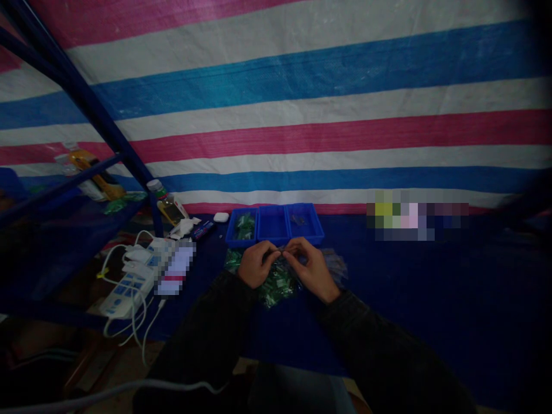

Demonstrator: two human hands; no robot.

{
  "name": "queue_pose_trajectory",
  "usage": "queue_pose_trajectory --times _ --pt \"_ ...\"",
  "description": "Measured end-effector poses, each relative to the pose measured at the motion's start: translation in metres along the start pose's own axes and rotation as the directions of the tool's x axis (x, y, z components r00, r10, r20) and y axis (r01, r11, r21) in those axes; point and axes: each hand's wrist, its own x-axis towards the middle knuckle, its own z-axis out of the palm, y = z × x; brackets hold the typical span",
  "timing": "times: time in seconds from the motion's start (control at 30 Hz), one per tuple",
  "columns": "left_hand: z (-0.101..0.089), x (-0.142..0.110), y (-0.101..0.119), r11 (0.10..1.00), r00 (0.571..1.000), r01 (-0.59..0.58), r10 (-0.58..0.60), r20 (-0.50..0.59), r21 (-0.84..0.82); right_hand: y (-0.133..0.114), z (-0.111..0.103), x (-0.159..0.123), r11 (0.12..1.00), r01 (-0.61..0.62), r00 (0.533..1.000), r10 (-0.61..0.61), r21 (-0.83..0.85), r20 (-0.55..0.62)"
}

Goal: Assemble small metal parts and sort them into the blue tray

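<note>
My left hand [259, 264] and my right hand [314, 270] meet at the fingertips, each in a pinch. What they hold between them is too small and dark to make out. Beneath the hands lies a pile of shiny green packets [273, 290]. Clear plastic bags [334, 265] are spread beside and partly under my right hand. Just beyond my fingers stand blue trays [272, 223] in a row of three compartments. Green packets [244, 226] fill part of the left compartment, and a few small dark pieces [298, 219] lie in the right one.
On the left are a white power strip [125, 293] with tangled cables, a blurred-out phone [176, 269], a bottle [166, 201], crumpled tissue [184, 227] and a white case [221, 217]. A blue metal frame [103, 129] rises there. Striped sheeting [302, 132] closes off the back.
</note>
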Motion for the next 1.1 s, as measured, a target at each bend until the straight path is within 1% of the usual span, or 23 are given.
queue_pose_trajectory --times 0.13,0.27,0.33,0.4,0.5,0.57,0.67,0.77,0.83,0.9,0.93,1.1 --pt "0.001 -0.001 0.003 1.000 1.000 -0.002 0.002 0.003 -0.015 -0.002 0.000 -0.001 1.000 0.000 1.000 0.000 -0.020 -0.006" --pt "0.002 -0.001 0.004 0.996 0.996 0.024 -0.030 -0.079 -0.084 0.001 0.000 0.000 1.000 -0.007 1.000 0.007 -0.023 -0.003" --pt "0.002 -0.001 0.004 0.997 0.996 -0.004 -0.003 -0.090 -0.079 0.002 0.000 0.000 0.999 -0.041 0.999 0.040 -0.023 -0.013" --pt "0.000 0.000 0.004 0.997 0.996 -0.055 0.051 -0.076 -0.056 0.004 -0.001 0.000 0.997 -0.079 0.996 0.078 -0.011 -0.034" --pt "-0.001 0.002 0.003 0.991 0.989 -0.129 0.125 -0.076 -0.044 0.009 -0.003 0.002 0.994 -0.102 0.993 0.104 0.032 -0.053" --pt "-0.001 0.003 0.002 0.988 0.986 -0.148 0.144 -0.089 -0.044 0.012 -0.004 0.003 0.991 -0.108 0.993 0.112 0.078 -0.040" --pt "0.000 0.004 0.001 0.990 0.984 -0.140 0.136 -0.110 -0.028 0.013 -0.004 0.004 0.987 -0.115 0.993 0.117 0.114 -0.011" --pt "0.000 0.005 0.000 0.989 0.977 -0.149 0.146 -0.154 -0.010 0.009 -0.002 0.003 0.995 -0.088 0.996 0.089 0.037 -0.031" --pt "-0.001 0.005 -0.001 0.987 0.971 -0.161 0.159 -0.178 0.002 0.005 -0.001 0.002 0.999 -0.029 0.998 0.027 -0.036 -0.050" --pt "-0.001 0.005 0.000 0.985 0.970 -0.170 0.167 -0.178 -0.001 0.001 -0.001 0.001 0.997 0.025 0.998 -0.028 -0.076 -0.048" --pt "-0.001 0.005 0.000 0.985 0.971 -0.170 0.165 -0.170 -0.013 -0.001 -0.001 0.001 0.996 0.029 0.999 -0.032 -0.080 -0.040" --pt "0.001 0.003 0.004 0.988 0.982 -0.122 0.107 -0.158 -0.092 0.000 0.000 0.000 0.996 -0.086 0.996 0.086 -0.038 -0.004"
